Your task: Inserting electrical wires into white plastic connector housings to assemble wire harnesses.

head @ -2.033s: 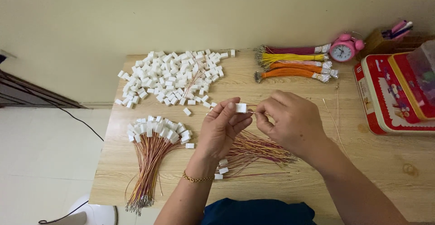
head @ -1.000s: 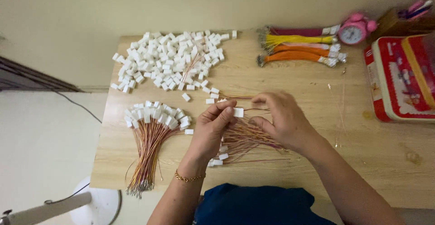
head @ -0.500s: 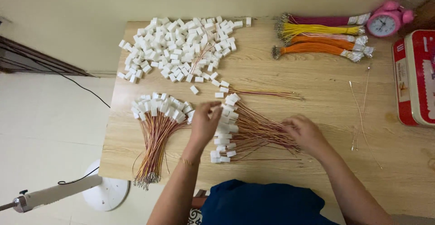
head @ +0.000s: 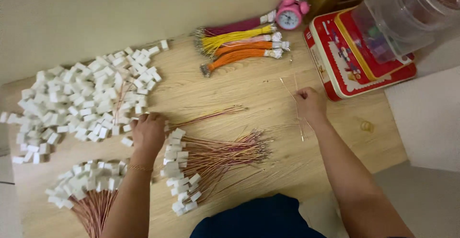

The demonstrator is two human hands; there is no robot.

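My left hand point(head: 149, 133) rests palm down at the edge of a big heap of white plastic connectors point(head: 86, 99), fingertips curled among the nearest ones; whether it holds one is hidden. Just right of it lies a fan of thin reddish wires with white connectors point(head: 211, 156). My right hand point(head: 311, 104) is further right on the wooden table point(head: 249, 89), fingers closed at a few loose thin wires point(head: 301, 125). A small strand of wires point(head: 211, 116) lies between the hands.
A second bundle of connector-tipped wires point(head: 88, 187) lies at the near left. Yellow, orange and purple wire bundles point(head: 239, 46) lie at the back, beside a pink alarm clock point(head: 289, 16). A red tin point(head: 354, 60) carries a clear plastic jar point(head: 407, 17).
The hands have parted from the connector held between them. My left hand went to the connector heap, my right hand swung right to the loose wires. The camera shifted right.
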